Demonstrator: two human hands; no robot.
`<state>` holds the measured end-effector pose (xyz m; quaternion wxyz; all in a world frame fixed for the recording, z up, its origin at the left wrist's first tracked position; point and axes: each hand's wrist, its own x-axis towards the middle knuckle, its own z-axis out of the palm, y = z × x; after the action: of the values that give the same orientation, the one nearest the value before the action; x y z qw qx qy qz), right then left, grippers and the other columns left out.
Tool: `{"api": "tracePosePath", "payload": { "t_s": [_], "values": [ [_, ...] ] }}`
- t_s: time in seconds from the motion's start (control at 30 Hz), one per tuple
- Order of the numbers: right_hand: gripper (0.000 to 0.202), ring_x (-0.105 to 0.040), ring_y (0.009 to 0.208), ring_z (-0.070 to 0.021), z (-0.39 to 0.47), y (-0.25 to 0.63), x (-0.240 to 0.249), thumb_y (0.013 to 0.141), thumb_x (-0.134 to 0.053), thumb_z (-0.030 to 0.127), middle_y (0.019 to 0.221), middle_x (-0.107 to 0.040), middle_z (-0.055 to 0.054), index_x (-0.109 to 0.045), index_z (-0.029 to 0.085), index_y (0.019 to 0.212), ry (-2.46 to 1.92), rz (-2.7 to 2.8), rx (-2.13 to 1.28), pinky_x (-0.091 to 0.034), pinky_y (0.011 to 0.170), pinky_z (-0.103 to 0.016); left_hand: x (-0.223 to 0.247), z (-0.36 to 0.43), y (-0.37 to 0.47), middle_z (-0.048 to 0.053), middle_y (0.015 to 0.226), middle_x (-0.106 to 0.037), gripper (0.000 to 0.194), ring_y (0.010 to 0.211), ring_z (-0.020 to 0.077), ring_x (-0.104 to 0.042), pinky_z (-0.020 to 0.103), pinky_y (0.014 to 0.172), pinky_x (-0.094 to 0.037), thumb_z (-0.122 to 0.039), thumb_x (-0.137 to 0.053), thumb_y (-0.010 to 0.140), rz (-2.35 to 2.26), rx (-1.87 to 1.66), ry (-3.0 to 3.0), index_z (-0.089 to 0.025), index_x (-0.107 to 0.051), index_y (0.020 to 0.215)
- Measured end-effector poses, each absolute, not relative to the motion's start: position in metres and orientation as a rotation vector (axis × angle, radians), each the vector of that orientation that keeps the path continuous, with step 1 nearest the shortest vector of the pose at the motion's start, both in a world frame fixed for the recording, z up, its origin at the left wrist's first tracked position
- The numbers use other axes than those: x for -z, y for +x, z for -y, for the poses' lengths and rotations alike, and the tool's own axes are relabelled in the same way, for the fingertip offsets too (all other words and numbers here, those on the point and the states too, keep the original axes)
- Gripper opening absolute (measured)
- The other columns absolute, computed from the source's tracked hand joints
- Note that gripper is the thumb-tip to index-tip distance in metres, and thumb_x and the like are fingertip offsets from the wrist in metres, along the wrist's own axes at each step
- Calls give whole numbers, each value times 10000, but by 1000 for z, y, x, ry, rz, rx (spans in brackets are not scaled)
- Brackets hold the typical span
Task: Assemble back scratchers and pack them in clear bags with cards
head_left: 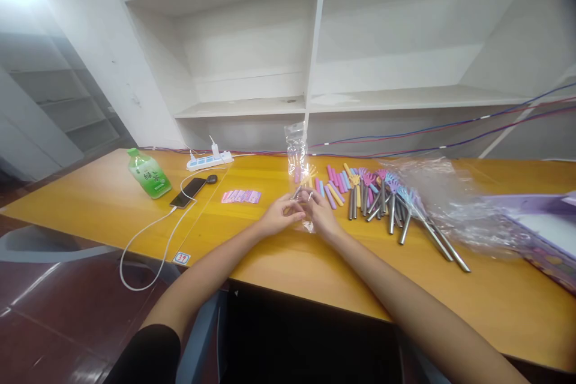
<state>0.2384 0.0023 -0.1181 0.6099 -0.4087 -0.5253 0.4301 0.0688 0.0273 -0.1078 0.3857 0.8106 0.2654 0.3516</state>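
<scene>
Both hands at clear bag, mid-table

My left hand [282, 215] and right hand [320, 213] meet at the lower part of a clear bag [297, 153], upright above the near-middle of the yellow table [279, 264]. Right fingers closed on the bag; left fingers curled against it, can't tell if gripping. Yellow fanned head [310, 175] at the bag's right edge, inside or behind unclear.

Just right: loose colored tubes [335, 183], then a pile of metal rods [391, 216] with colored claw-like heads. Farther right: crumpled plastic [463, 204], touching a purple box [535, 222].

Left of my hands: fanned pink and purple cards [241, 196]. Farther left: phone [188, 192] on white cable [167, 246], small black item [212, 179], green bottle [149, 175]. Power strip [209, 160] at far edge.
</scene>
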Motion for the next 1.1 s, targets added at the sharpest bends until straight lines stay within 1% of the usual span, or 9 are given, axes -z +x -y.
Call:
{"api": "tracePosePath", "payload": {
  "t_s": [0.13,0.23,0.33,0.4,0.47,0.57,0.77,0.9,1.1],
  "values": [
    [468,-680,914,-219,-4,238,114,765,-790,618,963,-731,-56,-708,200,958,-903,1230,-1071,-559,875,-371,106,-25,69,146,1434,-587,239,1402,272,-514,415,1208,-362,-383,-716,926,-612,-849,2104,-151,-708,870],
    [464,-658,859,-195,-7,244,109,724,-831,618,879,-708,-41,-686,193,841,-881,1185,-1039,-549,860,-345,109,-28,72,148,1372,-633,303,1342,288,-558,442,1184,-387,-452,-743,898,-642,-843,2085,-153,-709,860],
    [485,-624,846,-162,-9,257,98,808,-719,704,864,-645,-3,-615,236,882,-837,1063,-933,-544,814,-303,112,-34,74,130,1152,-723,403,1106,258,-682,433,1065,-494,-535,-787,836,-629,-972,1846,-147,-677,816],
    [471,-566,715,-130,-6,266,88,872,-639,724,779,-551,31,-561,262,916,-786,999,-872,-514,674,-261,112,-40,74,113,1056,-752,451,990,235,-725,431,997,-544,-571,-799,807,-615,-1066,1604,-148,-644,819],
    [444,-423,536,-101,2,272,79,913,-605,709,682,-433,60,-539,270,933,-779,1037,-873,-385,495,-232,109,-45,71,104,992,-772,471,916,229,-751,443,958,-575,-566,-833,772,-635,-1160,1412,-153,-621,858],
    [432,-315,459,-94,19,271,75,970,-534,687,627,-388,68,-575,257,981,-932,1330,-907,-251,435,-248,106,-52,66,97,922,-786,500,829,233,-768,466,916,-602,-522,-897,703,-690,-1272,1261,-159,-613,899],
    [483,-516,583,-159,41,254,94,1066,-365,579,644,-549,10,-674,211,1103,-1220,1843,-595,-406,607,-294,105,-59,59,107,937,-793,467,847,247,-766,440,900,-617,-491,-901,689,-768,-1319,1248,-125,-721,917],
    [427,-643,711,-211,40,253,106,1079,-368,473,811,-709,-67,-704,209,1078,-1342,1948,-402,-445,683,-312,97,-53,57,109,988,-796,471,924,253,-764,399,864,-623,-489,-884,720,-671,-1291,1210,-143,-719,994],
    [389,-696,816,-232,38,257,108,1081,-377,410,938,-762,-90,-710,210,1045,-1433,1968,-323,-448,725,-307,89,-49,57,143,1062,-782,470,1048,291,-749,456,940,-606,-498,-869,749,-607,-1199,1200,-128,-726,1000]
  ]
}}
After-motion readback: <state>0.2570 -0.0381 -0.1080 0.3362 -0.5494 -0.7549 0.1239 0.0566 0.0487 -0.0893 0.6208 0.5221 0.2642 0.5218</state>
